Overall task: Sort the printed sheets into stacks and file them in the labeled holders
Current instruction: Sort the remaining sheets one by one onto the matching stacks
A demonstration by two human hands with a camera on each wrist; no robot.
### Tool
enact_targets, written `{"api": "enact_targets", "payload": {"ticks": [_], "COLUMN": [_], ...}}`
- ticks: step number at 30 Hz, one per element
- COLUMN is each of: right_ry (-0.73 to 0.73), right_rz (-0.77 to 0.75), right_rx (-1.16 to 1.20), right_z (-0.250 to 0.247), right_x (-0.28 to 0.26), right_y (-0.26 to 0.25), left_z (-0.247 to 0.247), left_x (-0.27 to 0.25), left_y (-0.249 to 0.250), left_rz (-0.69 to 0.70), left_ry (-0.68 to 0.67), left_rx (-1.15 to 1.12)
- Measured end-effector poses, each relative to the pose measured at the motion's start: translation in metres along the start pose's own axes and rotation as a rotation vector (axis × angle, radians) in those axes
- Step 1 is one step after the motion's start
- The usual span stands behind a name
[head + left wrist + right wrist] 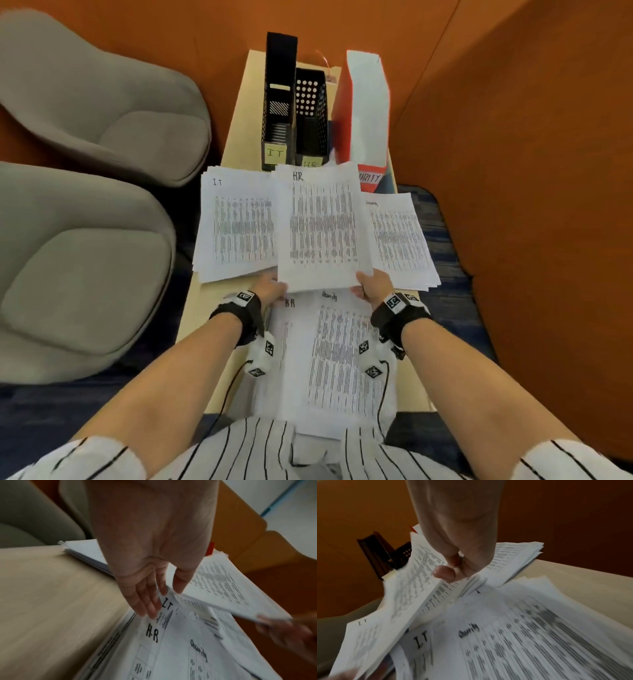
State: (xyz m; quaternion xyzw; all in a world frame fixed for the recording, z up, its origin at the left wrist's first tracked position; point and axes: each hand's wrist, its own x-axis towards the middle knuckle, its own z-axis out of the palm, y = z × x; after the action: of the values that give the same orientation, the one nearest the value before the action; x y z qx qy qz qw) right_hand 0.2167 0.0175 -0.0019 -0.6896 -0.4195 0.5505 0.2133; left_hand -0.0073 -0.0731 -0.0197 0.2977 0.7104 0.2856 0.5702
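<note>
I hold the printed stack headed HR (323,226) raised over the middle of the narrow table (202,325). My right hand (368,284) pinches its near right corner, thumb on top (443,573). My left hand (274,286) is at its near left corner; its fingers (145,604) lie straight beneath, and the thumb tip meets the edge. The IT stack (236,226) lies to the left, the Security stack (400,240) to the right. A loose mixed pile (342,359) lies nearest me. At the far end stand the black IT holder (277,102), black HR holder (310,113) and red Security holder (366,109).
Two grey upholstered chairs (85,85) (78,274) stand close along the table's left side. An orange wall panel (531,171) runs along the right and behind the holders. Blue carpet (455,308) shows beside the table.
</note>
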Motion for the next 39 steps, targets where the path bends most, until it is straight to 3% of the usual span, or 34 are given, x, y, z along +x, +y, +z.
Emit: {"api": "enact_targets", "payload": {"ticks": [4, 6, 7, 9, 11, 15, 18, 23, 26, 28, 32, 34, 39], "right_ry": [0.045, 0.033, 0.003, -0.141, -0.132, -0.118, -0.312, -0.429, -0.396, -0.390, -0.322, -0.295, -0.227], "right_rz": [0.051, -0.039, -0.107, -0.025, 0.036, 0.013, -0.161, -0.267, -0.295, -0.280, -0.258, -0.252, -0.325], "right_rx": [0.030, -0.404, -0.483, -0.213, -0.045, -0.438, -0.624, -0.932, -1.108, -1.115, -1.095, -1.057, -0.805], "right_z": [0.005, 0.006, 0.005, 0.008, 0.006, 0.006, 0.008, 0.011, 0.014, 0.016, 0.020, 0.020, 0.017], "right_x": [0.057, 0.068, 0.075, 0.085, 0.093, 0.073, 0.052, 0.060, 0.059, 0.060, 0.060, 0.060, 0.071], "right_y": [-0.042, -0.053, -0.058, -0.062, -0.039, 0.013, 0.041, 0.058, 0.062, 0.065, 0.068, 0.068, 0.076], "left_z": [0.010, 0.023, 0.030, 0.042, 0.051, 0.057, 0.066, 0.077, 0.077, 0.075, 0.073, 0.074, 0.083], "left_x": [0.005, 0.006, 0.004, 0.003, 0.002, 0.002, 0.005, 0.002, 0.011, 0.017, 0.019, 0.015, 0.003], "left_y": [-0.011, -0.024, -0.030, -0.044, -0.053, -0.063, -0.066, -0.060, -0.062, -0.064, -0.053, -0.046, -0.035], "left_rz": [-0.109, -0.199, -0.231, -0.217, -0.157, -0.128, -0.128, -0.109, -0.088, -0.098, -0.176, -0.150, 0.034], "left_ry": [-0.104, -0.194, -0.226, -0.221, -0.175, -0.064, -0.147, -0.324, -0.070, 0.028, -0.022, -0.046, -0.295], "left_rx": [0.213, 0.260, 0.318, 0.452, 0.478, 0.384, 0.332, 0.393, 0.450, 0.438, 0.280, 0.252, 0.258]}}
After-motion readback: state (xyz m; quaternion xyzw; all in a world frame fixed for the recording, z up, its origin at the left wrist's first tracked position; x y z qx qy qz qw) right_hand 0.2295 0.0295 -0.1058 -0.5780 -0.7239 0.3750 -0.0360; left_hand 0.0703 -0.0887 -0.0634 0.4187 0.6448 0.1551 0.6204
